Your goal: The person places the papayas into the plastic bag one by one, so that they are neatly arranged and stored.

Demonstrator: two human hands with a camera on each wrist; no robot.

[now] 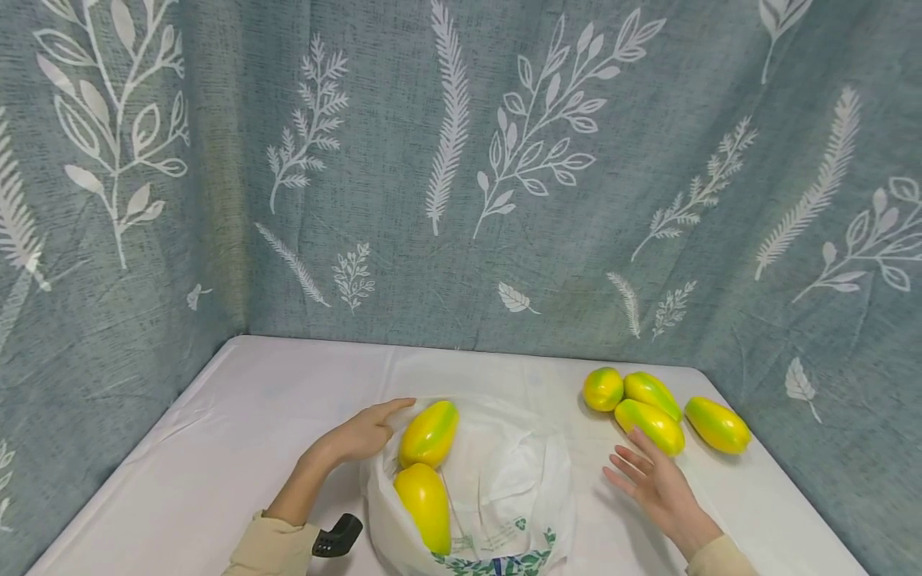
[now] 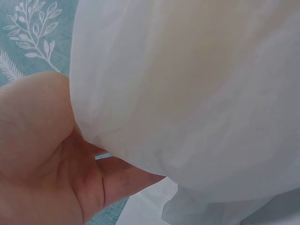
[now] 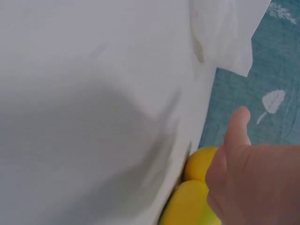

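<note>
Across the background hangs a grey-green curtain (image 1: 403, 120) with white sprig prints. In front of it stands the tabletop (image 1: 310, 368), carrying a white plastic bag (image 1: 520, 448), mouth spread. Left hand (image 1: 360, 434): fingers pinch the bag's left rim, index finger straight. Right hand (image 1: 666, 490): fingers extended and apart, holding nothing, close to the nearest papaya-like fruit (image 1: 648, 424) of a group of three; contact cannot be confirmed. A separate fruit (image 1: 718, 425) lies right of the group. Two bagged fruits (image 1: 429, 434) lie along the bag's left side.

Recommended handling: hold the rim outward so the mouth does not fold in. Grasp each fruit round its middle, as the glossy skin may slip. Lower it towards the bag's right side to balance the load; dropping could strain the thin plastic.

Markings: green recycling-type symbol (image 1: 520, 524) and green lettering (image 1: 490, 544), too small to read; no brand is legible.
</note>
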